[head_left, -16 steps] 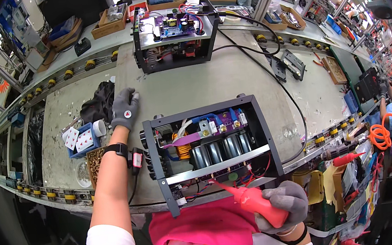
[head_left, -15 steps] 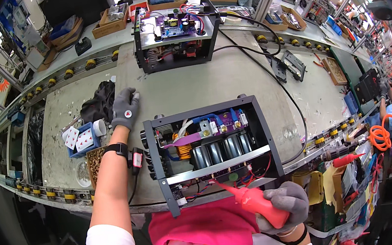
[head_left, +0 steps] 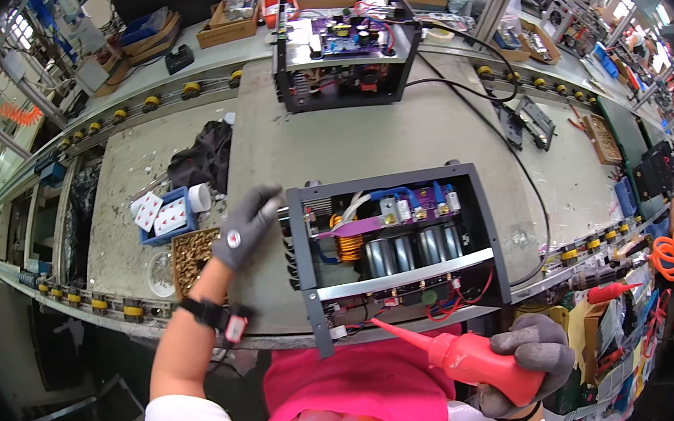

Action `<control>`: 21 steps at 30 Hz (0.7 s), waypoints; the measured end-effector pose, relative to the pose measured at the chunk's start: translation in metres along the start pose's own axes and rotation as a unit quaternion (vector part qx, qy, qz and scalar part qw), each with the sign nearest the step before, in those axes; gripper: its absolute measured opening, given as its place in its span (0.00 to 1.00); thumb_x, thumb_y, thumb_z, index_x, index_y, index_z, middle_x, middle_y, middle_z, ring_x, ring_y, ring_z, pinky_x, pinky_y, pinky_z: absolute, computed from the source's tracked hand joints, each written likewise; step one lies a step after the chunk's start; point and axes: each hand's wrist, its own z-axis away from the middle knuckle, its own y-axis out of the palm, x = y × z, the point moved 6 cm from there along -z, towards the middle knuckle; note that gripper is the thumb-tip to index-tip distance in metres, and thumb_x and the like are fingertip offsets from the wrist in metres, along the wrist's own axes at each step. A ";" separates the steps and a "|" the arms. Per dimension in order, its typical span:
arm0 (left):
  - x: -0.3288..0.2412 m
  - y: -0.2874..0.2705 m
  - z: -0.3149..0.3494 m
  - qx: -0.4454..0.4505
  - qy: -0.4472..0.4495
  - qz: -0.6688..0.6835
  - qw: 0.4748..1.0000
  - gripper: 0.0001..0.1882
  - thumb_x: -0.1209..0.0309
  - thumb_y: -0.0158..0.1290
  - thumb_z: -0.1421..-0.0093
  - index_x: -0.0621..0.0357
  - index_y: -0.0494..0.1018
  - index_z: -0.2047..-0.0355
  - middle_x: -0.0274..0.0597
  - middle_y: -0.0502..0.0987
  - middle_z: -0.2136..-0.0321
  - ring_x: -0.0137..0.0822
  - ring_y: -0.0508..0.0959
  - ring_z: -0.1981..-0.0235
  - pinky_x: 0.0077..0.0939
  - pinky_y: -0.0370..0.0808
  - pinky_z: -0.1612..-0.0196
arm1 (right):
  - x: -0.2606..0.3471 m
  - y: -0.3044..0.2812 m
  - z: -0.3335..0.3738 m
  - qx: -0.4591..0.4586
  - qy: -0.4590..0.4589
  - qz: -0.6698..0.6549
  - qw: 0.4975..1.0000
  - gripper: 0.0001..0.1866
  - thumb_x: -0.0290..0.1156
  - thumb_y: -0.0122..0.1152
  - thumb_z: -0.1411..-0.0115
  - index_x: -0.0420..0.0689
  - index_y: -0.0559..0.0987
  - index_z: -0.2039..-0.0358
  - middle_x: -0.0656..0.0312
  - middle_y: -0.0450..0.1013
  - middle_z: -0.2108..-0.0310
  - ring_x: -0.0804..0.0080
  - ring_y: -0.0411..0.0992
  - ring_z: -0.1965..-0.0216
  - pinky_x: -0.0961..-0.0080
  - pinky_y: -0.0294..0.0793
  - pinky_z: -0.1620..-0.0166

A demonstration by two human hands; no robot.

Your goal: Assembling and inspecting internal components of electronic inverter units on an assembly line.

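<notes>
My right hand [head_left: 536, 354], in a grey glove, is closed around a red squeeze bottle [head_left: 483, 360] with a long tapered nozzle. The nozzle points left, its tip at the front edge of an open black metal chassis [head_left: 307, 272], near thin red and blue wires. Inside the chassis sit black cylindrical capacitors [head_left: 412, 252], a copper-coloured coil [head_left: 348, 238] and a purple circuit board. My gloved left hand [head_left: 249, 227] is just left of the chassis, fingers stretched toward its side and seemingly holding nothing; contact cannot be made out.
A second open electronics unit [head_left: 342, 68] stands farther back, with a black cable [head_left: 508, 183] trailing right. At left are a blue bin [head_left: 166, 218] with white cards, a box of small brass-coloured parts [head_left: 195, 256] and a black cloth [head_left: 202, 159]. Rollers [head_left: 150, 104] border the worktop.
My left hand has moved from beside the black cloth toward the chassis's left side. The red bottle stays in my right hand, its nozzle tip shifted left along the chassis front. The whole view has shifted.
</notes>
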 end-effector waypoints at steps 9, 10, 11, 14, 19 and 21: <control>-0.049 0.047 0.135 0.057 0.092 -0.094 0.990 0.33 0.43 0.45 0.42 0.64 0.69 0.56 0.53 0.73 0.64 0.52 0.74 0.64 0.39 0.70 0.60 | -0.001 0.040 -0.011 0.131 -0.077 -0.155 0.976 0.26 0.31 0.72 0.62 0.45 0.70 0.62 0.57 0.73 0.69 0.76 0.67 0.82 0.81 0.64 0.81; -0.058 0.053 0.140 0.038 0.151 -0.122 0.980 0.36 0.40 0.44 0.43 0.65 0.68 0.55 0.53 0.73 0.64 0.52 0.74 0.64 0.39 0.70 0.60 | -0.001 0.041 -0.010 0.133 -0.078 -0.156 0.976 0.26 0.31 0.72 0.62 0.45 0.70 0.62 0.57 0.73 0.69 0.76 0.67 0.82 0.81 0.64 0.81; -0.066 0.058 0.145 0.023 0.211 -0.150 0.966 0.39 0.37 0.43 0.44 0.66 0.67 0.54 0.53 0.73 0.64 0.52 0.73 0.64 0.40 0.69 0.60 | -0.002 0.041 -0.009 0.117 -0.073 -0.182 0.974 0.26 0.32 0.72 0.61 0.45 0.70 0.62 0.57 0.73 0.70 0.76 0.67 0.83 0.82 0.63 0.82; -0.060 0.067 0.147 0.021 0.158 -0.103 0.982 0.43 0.34 0.44 0.48 0.67 0.66 0.53 0.52 0.73 0.65 0.52 0.73 0.64 0.41 0.69 0.59 | -0.004 0.038 -0.006 0.101 -0.073 -0.200 0.972 0.26 0.32 0.73 0.61 0.45 0.71 0.62 0.57 0.74 0.70 0.77 0.67 0.84 0.83 0.61 0.84; -0.054 0.071 0.139 0.007 0.211 -0.151 0.966 0.42 0.35 0.50 0.52 0.66 0.67 0.57 0.49 0.72 0.71 0.49 0.73 0.71 0.39 0.68 0.65 | 0.008 0.029 -0.004 0.120 -0.058 -0.161 0.978 0.26 0.35 0.76 0.62 0.48 0.71 0.63 0.61 0.74 0.69 0.76 0.66 0.83 0.82 0.61 0.82; -0.054 0.073 0.135 0.019 0.230 -0.151 0.961 0.39 0.36 0.53 0.54 0.64 0.69 0.61 0.47 0.71 0.74 0.47 0.72 0.75 0.37 0.66 0.70 | 0.020 0.026 0.002 0.133 -0.096 -0.034 0.986 0.25 0.39 0.76 0.62 0.53 0.71 0.65 0.66 0.74 0.69 0.76 0.65 0.81 0.79 0.63 0.78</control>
